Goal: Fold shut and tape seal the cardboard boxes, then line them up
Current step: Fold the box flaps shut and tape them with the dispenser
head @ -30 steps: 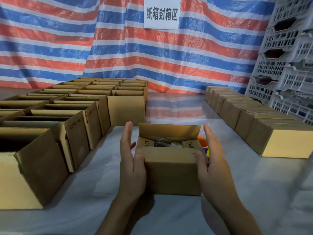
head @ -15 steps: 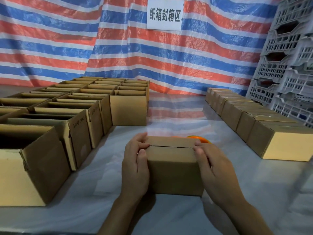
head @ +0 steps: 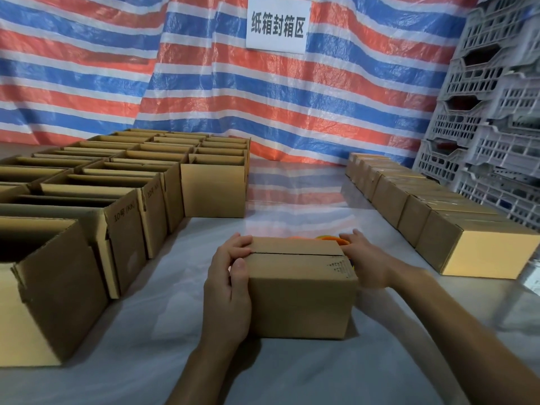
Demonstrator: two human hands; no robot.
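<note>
A small cardboard box (head: pixel 298 290) stands on the table in front of me, its top flaps folded down and meeting at a dark seam. My left hand (head: pixel 229 290) grips its left end, with fingers curled over the top flaps and the thumb on the front face. My right hand (head: pixel 365 261) is off the box, just behind its right end. Its fingertips lie on an orange tape dispenser (head: pixel 328 237), which is mostly hidden by the box. The thumb and palm are out of sight.
Several open cardboard boxes (head: pixel 122 200) stand in rows on the left. A line of closed boxes (head: pixel 432 217) runs along the right side. Grey plastic crates (head: pixel 496 112) are stacked at the far right. A striped tarp with a white sign (head: pixel 277 23) hangs behind.
The flaps were folded shut by both hands. My right hand then left the box top and moved right and back to the orange tape dispenser. My left hand stays on the box.
</note>
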